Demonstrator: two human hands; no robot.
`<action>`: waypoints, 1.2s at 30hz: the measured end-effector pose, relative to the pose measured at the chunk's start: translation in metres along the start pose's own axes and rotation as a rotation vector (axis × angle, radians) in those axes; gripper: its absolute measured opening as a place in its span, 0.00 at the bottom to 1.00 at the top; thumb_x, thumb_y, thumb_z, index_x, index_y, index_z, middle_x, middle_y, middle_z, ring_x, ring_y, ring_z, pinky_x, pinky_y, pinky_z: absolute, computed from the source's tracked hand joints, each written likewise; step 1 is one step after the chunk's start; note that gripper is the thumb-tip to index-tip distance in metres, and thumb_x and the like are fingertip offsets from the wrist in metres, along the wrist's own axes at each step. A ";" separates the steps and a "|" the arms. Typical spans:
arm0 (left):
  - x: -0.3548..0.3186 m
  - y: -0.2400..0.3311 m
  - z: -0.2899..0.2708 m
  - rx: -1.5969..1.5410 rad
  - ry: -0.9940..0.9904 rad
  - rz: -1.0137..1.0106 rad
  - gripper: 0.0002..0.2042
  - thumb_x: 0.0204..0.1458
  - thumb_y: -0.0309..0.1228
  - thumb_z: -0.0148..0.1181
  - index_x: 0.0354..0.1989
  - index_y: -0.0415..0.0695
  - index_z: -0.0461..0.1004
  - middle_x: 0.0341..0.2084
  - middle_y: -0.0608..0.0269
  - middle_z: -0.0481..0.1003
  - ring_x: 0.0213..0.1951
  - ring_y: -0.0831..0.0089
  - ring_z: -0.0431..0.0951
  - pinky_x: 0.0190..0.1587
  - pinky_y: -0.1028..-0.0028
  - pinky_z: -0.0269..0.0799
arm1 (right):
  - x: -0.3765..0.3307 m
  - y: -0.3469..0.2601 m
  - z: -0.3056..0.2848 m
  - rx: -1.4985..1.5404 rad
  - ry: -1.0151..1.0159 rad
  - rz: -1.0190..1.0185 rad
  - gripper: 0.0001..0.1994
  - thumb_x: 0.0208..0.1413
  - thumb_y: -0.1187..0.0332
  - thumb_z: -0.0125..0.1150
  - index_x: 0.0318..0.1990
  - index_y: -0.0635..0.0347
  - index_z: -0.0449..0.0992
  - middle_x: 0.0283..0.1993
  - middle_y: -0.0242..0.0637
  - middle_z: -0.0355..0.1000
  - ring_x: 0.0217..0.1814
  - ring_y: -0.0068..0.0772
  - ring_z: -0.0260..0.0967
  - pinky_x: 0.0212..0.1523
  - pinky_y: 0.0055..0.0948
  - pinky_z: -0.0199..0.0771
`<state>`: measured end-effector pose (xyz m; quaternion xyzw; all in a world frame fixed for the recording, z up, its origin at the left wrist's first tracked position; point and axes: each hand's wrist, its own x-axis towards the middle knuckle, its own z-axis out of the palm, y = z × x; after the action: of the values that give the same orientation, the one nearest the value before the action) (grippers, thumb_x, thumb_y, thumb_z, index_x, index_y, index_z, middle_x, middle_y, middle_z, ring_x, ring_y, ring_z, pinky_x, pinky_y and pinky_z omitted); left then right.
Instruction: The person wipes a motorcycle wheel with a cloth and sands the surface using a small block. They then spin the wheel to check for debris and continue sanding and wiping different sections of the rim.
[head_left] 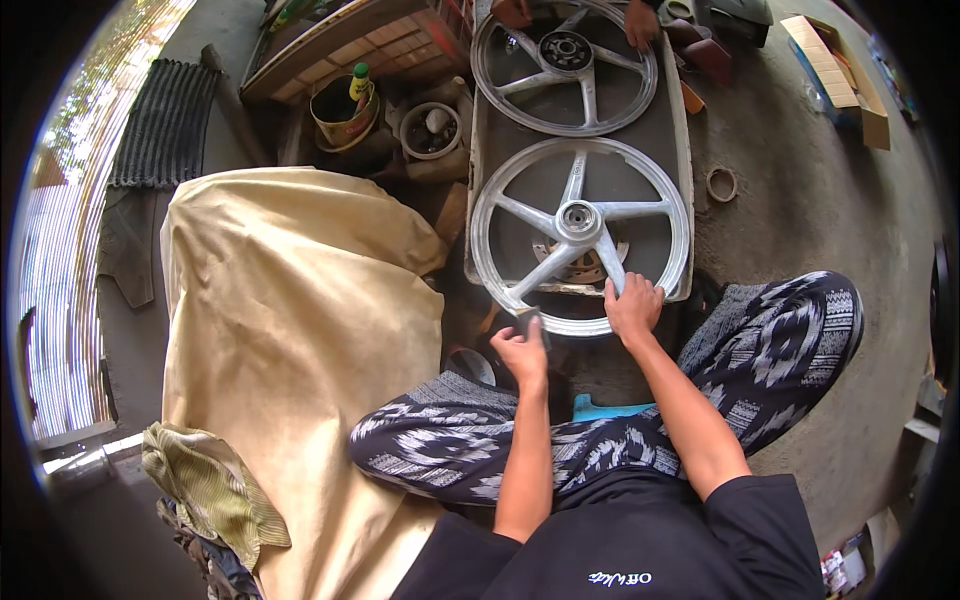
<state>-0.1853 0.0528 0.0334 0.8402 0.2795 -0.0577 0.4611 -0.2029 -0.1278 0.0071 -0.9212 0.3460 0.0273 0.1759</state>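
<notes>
A silvery five-spoke motorcycle wheel [578, 148] lies flat over the near end of a shallow tray, its hub facing up. My right hand [633, 305] is closed around the rim and the foot of a spoke at the near right. At the near left of the rim, my left hand [522, 352] pinches a small dark pad [531, 322], like folded sandpaper, against the metal. Motion blurs that hand slightly. Through the spokes shows a rusty brake disc [585, 268]. Beyond, a second wheel [520, 120] lies with another person's hands [641, 24] on it.
The tray [683, 150] has a pale raised edge. Left of it stand a pot [345, 132] with a yellow bottle [359, 82] and a round white tub [431, 131]. Tan cloth [290, 290] covers something at my left. A ring [721, 184] and a cardboard box [875, 115] lie right.
</notes>
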 end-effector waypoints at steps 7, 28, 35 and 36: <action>0.010 -0.008 0.000 -0.064 0.038 -0.062 0.27 0.47 0.37 0.74 0.45 0.34 0.63 0.33 0.55 0.70 0.34 0.70 0.71 0.39 0.69 0.71 | -0.001 -0.002 -0.001 0.009 -0.001 -0.008 0.19 0.58 0.51 0.54 0.35 0.60 0.76 0.37 0.42 0.74 0.45 0.43 0.71 0.51 0.42 0.62; 0.010 -0.020 0.001 -0.069 -0.015 -0.065 0.33 0.44 0.41 0.76 0.47 0.33 0.63 0.34 0.57 0.69 0.35 0.70 0.71 0.41 0.70 0.72 | -0.001 -0.003 0.001 0.021 0.013 -0.012 0.19 0.57 0.51 0.55 0.35 0.60 0.76 0.38 0.42 0.74 0.45 0.43 0.71 0.51 0.41 0.62; -0.001 -0.020 0.004 0.011 -0.032 -0.008 0.33 0.44 0.40 0.77 0.50 0.32 0.63 0.36 0.56 0.70 0.36 0.73 0.72 0.42 0.75 0.72 | -0.001 -0.006 0.002 0.025 0.019 -0.018 0.18 0.57 0.51 0.55 0.35 0.60 0.76 0.38 0.41 0.75 0.45 0.43 0.71 0.51 0.41 0.62; -0.006 -0.023 0.005 0.007 -0.104 -0.030 0.33 0.44 0.40 0.77 0.49 0.32 0.64 0.37 0.56 0.70 0.36 0.72 0.72 0.42 0.74 0.72 | -0.001 -0.009 0.001 0.031 0.019 -0.027 0.18 0.57 0.51 0.55 0.35 0.60 0.76 0.38 0.41 0.75 0.45 0.42 0.71 0.51 0.41 0.62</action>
<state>-0.2017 0.0561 0.0156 0.8332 0.2676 -0.1094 0.4714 -0.1983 -0.1203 0.0088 -0.9231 0.3357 0.0111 0.1871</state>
